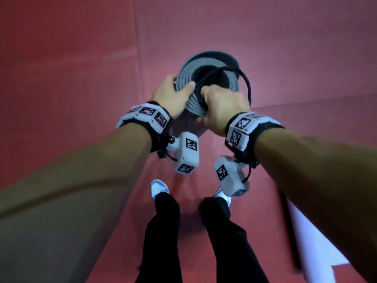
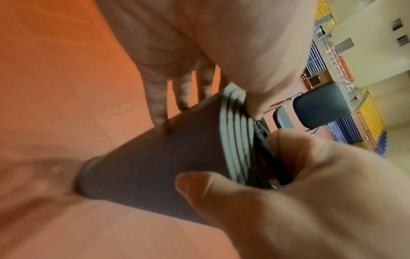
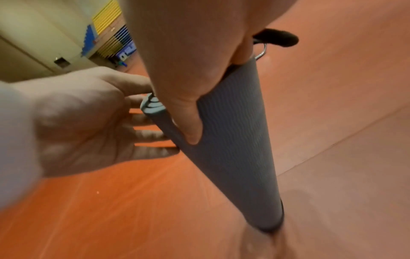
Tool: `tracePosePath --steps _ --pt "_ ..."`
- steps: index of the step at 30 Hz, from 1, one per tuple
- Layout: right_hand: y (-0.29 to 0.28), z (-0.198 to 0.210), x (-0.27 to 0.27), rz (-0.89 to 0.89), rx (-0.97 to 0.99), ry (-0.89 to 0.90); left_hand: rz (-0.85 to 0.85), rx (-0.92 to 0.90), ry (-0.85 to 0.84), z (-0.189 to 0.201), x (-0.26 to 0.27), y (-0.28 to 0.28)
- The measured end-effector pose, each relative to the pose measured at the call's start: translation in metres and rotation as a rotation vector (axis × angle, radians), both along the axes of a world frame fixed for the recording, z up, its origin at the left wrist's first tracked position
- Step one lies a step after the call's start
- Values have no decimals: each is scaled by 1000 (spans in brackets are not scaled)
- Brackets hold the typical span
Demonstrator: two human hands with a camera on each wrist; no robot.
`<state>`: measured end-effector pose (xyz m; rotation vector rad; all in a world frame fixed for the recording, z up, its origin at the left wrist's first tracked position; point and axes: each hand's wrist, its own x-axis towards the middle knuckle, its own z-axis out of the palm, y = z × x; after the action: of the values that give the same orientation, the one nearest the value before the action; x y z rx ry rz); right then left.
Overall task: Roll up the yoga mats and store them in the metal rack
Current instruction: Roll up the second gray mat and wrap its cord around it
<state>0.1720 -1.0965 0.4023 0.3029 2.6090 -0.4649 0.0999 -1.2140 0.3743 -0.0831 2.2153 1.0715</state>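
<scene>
A grey rolled yoga mat (image 1: 187, 103) stands on end on the red floor (image 1: 81, 58), its spiral top facing me. My left hand (image 1: 173, 94) holds its top from the left, with the thumb on the spiral end and the fingers (image 2: 159, 112) down the outer side (image 2: 155, 166). My right hand (image 1: 222, 107) grips the near rim, fingers curled over the top and thumb (image 3: 190, 128) flat along the mat (image 3: 239, 149). A black strap (image 1: 245, 82) runs out of that fist, crosses the hollow core and loops out to the right. In the left wrist view the strap (image 2: 266, 145) lies under the right fingers.
My legs and blue-white shoes (image 1: 159, 188) stand just behind the mat. A white floor stripe (image 1: 316, 242) runs at the lower right. Two dark chairs (image 2: 321, 105) with chrome legs stand further off, before coloured stand seating (image 2: 372, 119) and a pale wall (image 3: 33, 43).
</scene>
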Motion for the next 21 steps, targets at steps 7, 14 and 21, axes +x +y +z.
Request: tracePosePath --steps 7,14,21 --pt "26 4 59 37 94 -19 -218 -43 5 -6 47 27" --pt "56 4 67 -182 -128 84 -322 -196 107 -12 55 76" --pt "140 32 54 -786 -124 533 -209 -154 -88 -12 71 113"
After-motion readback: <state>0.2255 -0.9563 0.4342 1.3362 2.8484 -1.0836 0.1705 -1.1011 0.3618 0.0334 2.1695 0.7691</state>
